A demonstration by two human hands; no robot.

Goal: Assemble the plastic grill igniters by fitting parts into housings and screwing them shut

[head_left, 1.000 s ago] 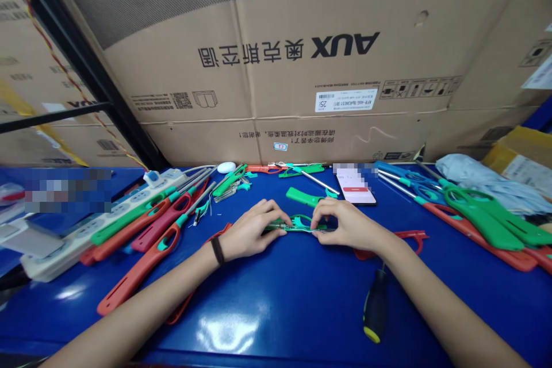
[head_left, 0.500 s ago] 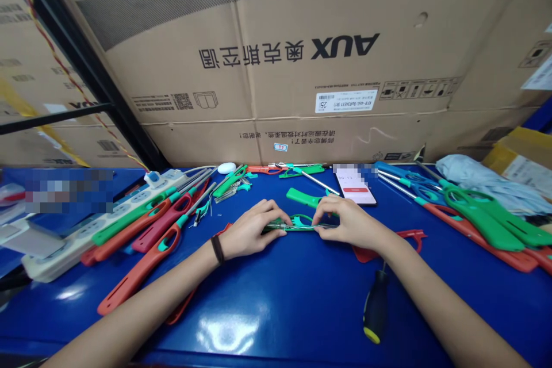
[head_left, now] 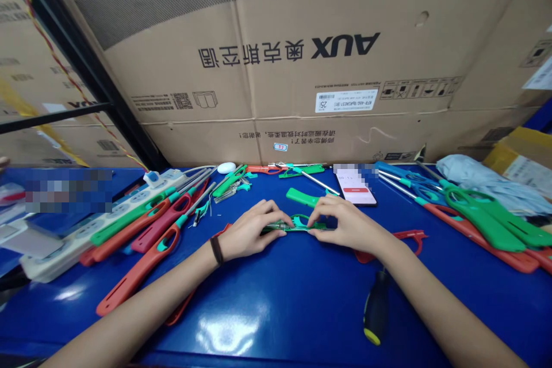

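Mid-bench, right hand (head_left: 345,229) slid nearer left hand (head_left: 250,230), fingers of both clamped on green lighter (head_left: 297,227).

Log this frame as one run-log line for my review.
left hand: holds green utility lighter shell | right hand: holds same shell, other end | nearby: black-handled screwdriver; phone

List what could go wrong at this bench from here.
The green utility lighter pinched between the left hand and right hand seems to be open, so small parts might slip onto the glossy blue bench top. The screwdriver lies beside the right forearm, where a shift of the arm could knock it. Lighters crowd the white power strip, so a careless grab might drag it.
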